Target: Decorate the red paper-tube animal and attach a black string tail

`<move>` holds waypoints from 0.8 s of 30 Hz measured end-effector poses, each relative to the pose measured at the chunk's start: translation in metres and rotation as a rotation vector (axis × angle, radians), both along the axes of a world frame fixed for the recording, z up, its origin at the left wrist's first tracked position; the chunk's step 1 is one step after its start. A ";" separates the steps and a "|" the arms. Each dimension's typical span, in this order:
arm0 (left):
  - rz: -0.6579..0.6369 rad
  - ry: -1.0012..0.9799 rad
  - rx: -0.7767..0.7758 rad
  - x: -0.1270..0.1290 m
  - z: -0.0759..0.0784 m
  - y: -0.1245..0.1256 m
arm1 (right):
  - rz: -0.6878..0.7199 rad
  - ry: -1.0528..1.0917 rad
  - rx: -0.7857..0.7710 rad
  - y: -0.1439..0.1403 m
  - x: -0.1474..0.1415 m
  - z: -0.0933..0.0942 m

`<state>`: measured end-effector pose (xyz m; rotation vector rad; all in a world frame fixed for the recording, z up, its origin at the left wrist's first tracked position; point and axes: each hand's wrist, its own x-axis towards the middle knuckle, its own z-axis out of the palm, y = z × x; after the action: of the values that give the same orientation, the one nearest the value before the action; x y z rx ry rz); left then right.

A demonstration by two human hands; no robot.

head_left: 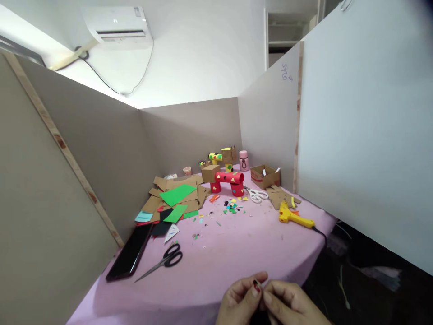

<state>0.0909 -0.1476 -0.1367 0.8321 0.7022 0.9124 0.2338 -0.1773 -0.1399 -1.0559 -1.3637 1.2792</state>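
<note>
A: Where are the hands seen?

B: Both are held together at the bottom edge of the view, over the near rim of the pink tablecloth (216,266). The left hand (241,301) and the right hand (291,304) are pressed close, fingertips meeting.

A: What is pinched?

B: A tiny dark red scrap (257,286) is nipped between the fingertips of the 2 hands; what it is made of cannot be told.

A: What lies nearest?

B: The black-handled scissors (165,259) are laid to the left of the hands, apart from them, blades pointing left. A black phone (130,253) is set just beyond, near the table's left edge.

A: And farther off?

B: A yellow glue gun (293,217) is seen on the right side, well apart from the hands. White-handled scissors (257,195) lie beside a red paper-tube figure (229,180). Green paper (177,194) is spread over cardboard pieces (192,198), with confetti scraps (232,208) scattered in between. A small cardboard box (264,176) stands by the right partition.
</note>
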 end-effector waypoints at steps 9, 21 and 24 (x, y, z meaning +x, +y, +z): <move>0.151 0.144 0.138 -0.002 -0.001 0.004 | 0.039 0.348 -0.129 0.004 -0.012 -0.005; 0.281 0.034 0.045 0.001 -0.003 0.002 | 0.170 0.356 -0.287 0.011 -0.009 -0.013; 0.309 0.020 -0.004 -0.001 -0.002 0.003 | 0.139 0.347 -0.287 0.011 -0.010 -0.016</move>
<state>0.0895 -0.1445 -0.1386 0.7412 0.8646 1.1805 0.2242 -0.1662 -0.1563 -0.8839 -1.0232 1.7107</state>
